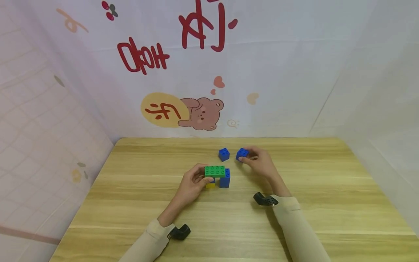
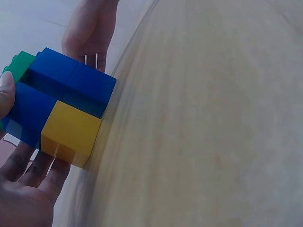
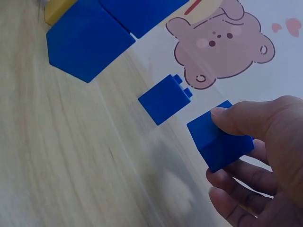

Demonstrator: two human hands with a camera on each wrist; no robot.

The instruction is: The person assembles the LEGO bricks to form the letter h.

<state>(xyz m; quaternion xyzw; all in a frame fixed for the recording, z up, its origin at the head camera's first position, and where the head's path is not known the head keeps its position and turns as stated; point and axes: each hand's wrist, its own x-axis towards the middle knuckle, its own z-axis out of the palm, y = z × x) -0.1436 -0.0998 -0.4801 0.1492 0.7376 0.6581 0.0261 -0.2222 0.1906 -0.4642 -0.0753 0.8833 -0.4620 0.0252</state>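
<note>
My left hand (image 1: 192, 185) grips a small building-block structure, thumb on the near side and fingers behind. A green brick (image 1: 214, 171) with studs lies across its top. Two columns stand under it: stacked blue bricks (image 1: 224, 182) on the right, and a blue brick over a yellow brick (image 2: 71, 127) on the left. Right of and behind this, my right hand (image 1: 261, 165) pinches a square blue brick (image 3: 220, 139) between thumb and fingers, apparently slightly above the table. Another blue brick (image 1: 224, 154) stands between the held brick and the structure, touched by neither hand.
The wooden table (image 1: 314, 218) reaches back to a white cloth wall (image 1: 281, 72) printed with a bear and red characters. Black wrist devices (image 1: 179, 232) protrude from both sleeves. More pale cloth hangs along the left and right sides.
</note>
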